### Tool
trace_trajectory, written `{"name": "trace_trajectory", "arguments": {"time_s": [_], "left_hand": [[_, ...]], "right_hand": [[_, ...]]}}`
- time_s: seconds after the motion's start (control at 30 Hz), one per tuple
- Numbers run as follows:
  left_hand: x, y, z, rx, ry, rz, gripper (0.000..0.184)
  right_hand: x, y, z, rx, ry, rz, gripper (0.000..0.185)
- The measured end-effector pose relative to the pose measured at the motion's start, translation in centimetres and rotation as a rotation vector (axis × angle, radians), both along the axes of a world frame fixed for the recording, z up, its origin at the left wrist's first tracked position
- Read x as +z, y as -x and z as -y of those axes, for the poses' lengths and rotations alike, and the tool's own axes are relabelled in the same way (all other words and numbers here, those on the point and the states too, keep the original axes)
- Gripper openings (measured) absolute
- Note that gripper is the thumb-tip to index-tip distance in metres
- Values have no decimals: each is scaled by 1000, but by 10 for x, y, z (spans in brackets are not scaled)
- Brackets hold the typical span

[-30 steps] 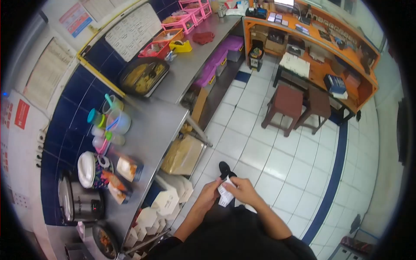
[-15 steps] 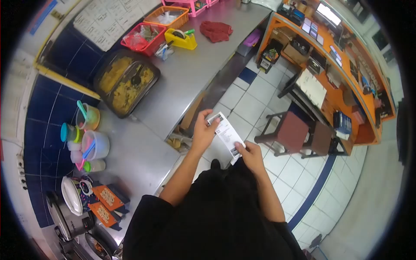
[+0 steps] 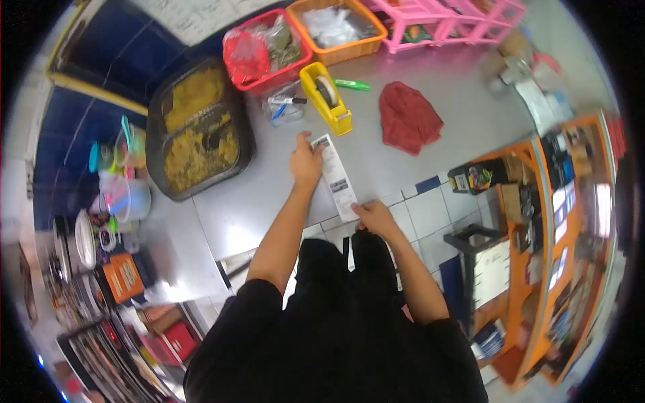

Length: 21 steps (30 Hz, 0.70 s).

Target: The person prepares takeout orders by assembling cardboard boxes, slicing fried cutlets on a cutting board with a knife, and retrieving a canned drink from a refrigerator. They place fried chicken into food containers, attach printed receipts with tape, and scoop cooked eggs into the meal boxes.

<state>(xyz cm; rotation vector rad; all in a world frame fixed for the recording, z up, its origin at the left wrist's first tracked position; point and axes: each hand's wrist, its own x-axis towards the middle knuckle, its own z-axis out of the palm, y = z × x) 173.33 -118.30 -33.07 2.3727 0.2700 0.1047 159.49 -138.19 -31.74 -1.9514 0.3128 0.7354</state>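
Note:
A long white printed paper slip (image 3: 338,185), like a receipt, is stretched between my hands over the edge of the steel counter. My left hand (image 3: 307,164) grips its upper left side, thumb on the print and fingers partly hidden. At the lower right end, my right hand (image 3: 376,219) pinches the corner. Just beyond the slip's top stands a yellow tape dispenser (image 3: 344,123). Left of the dispenser is a clear container (image 3: 289,115) with pens, and a green marker (image 3: 353,84) lies to its right.
A dark two-part food tray (image 3: 247,144) sits at the left. Red (image 3: 269,84) and orange (image 3: 349,51) baskets line the back beside a pink rack (image 3: 437,30). A crumpled red cloth (image 3: 408,119) lies at right. An orange shelf desk (image 3: 545,269) and a stool (image 3: 463,242) stand beyond the counter.
My view has turned toward the counter's back. The slip was folded shorter over the floor; it now hangs longer, unfolded, near the tape dispenser, and my hands are farther apart.

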Motion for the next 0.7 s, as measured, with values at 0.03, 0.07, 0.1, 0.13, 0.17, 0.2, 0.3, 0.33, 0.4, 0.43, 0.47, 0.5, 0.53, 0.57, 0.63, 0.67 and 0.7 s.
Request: {"name": "trace_trajectory", "arguments": {"time_s": [0.03, 0.07, 0.1, 0.13, 0.17, 0.2, 0.3, 0.33, 0.4, 0.43, 0.47, 0.5, 0.53, 0.57, 0.63, 0.67, 0.7], "left_hand": [[-3, -5, 0, 43, -24, 58, 51], [-3, -6, -1, 87, -25, 42, 51], [-1, -13, 0, 123, -17, 114, 47], [1, -21, 3, 152, -11, 190, 43], [-2, -26, 4, 172, -12, 188, 43], [-7, -26, 6, 90, -105, 161, 39], [-21, -16, 11, -106, -253, 199, 35], [-20, -15, 13, -212, -306, 281, 36], [15, 4, 29, -246, -423, 242, 47], [13, 14, 32, -265, -427, 240, 52], [9, 19, 33, -281, -436, 239, 58], [8, 21, 35, -280, -431, 257, 58], [7, 21, 36, -203, -391, 222, 62], [2, 20, 40, -147, -345, 186, 66], [-11, 11, 47, -34, -288, 97, 70], [-3, 2, 54, -42, -283, 101, 61], [-4, -9, 60, -35, -292, 67, 47]], "right_hand": [[3, -18, 12, 72, 15, -126, 55], [4, -29, 20, 117, 19, -142, 55], [7, -42, 28, 209, 163, 35, 54], [11, -56, 33, 292, 303, 221, 54], [27, -69, 26, 137, 352, 314, 49], [43, -86, 18, 80, 338, 404, 50], [42, -151, -13, -21, 392, 1125, 79], [39, -166, -24, -38, 404, 1125, 79], [39, -194, -38, -84, 262, 941, 93], [38, -201, -36, -82, 277, 959, 93], [38, -204, -36, -16, 243, 798, 95], [39, -207, -38, 43, 205, 633, 98], [51, -213, -42, 32, 213, 645, 98], [71, -217, -42, 37, 176, 536, 96], [77, -213, -37, 14, 157, 411, 96], [76, -215, -42, -3, 173, 417, 98], [78, -214, -43, 37, 200, 369, 102]]}}
